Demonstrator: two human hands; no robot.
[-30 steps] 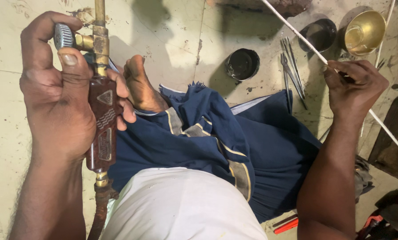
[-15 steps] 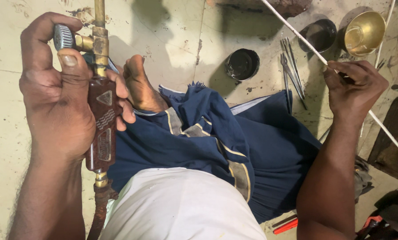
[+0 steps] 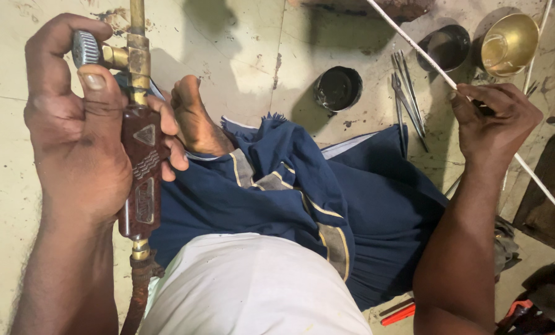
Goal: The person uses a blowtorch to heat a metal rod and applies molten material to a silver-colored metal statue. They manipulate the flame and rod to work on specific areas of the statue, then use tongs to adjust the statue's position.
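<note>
My left hand (image 3: 82, 130) grips a gas torch (image 3: 140, 167) by its dark red handle, at the left of the head view. The index finger and thumb rest at the knurled valve knob (image 3: 85, 48) on the brass neck. A brown hose (image 3: 138, 291) runs down from the handle. My right hand (image 3: 494, 121), at the upper right, holds a long thin white rod (image 3: 414, 43) that slants from the top centre down to the right edge. I sit on the floor in a blue cloth (image 3: 327, 205) with my bare foot (image 3: 194, 121) out in front.
On the stained floor ahead lie a small black tin (image 3: 337, 88), a dark bowl (image 3: 445, 46), a brass bowl (image 3: 509, 43) and several thin metal tweezers and rods (image 3: 404, 99). Dark wood (image 3: 547, 192) and red-handled tools (image 3: 401, 313) sit at the right.
</note>
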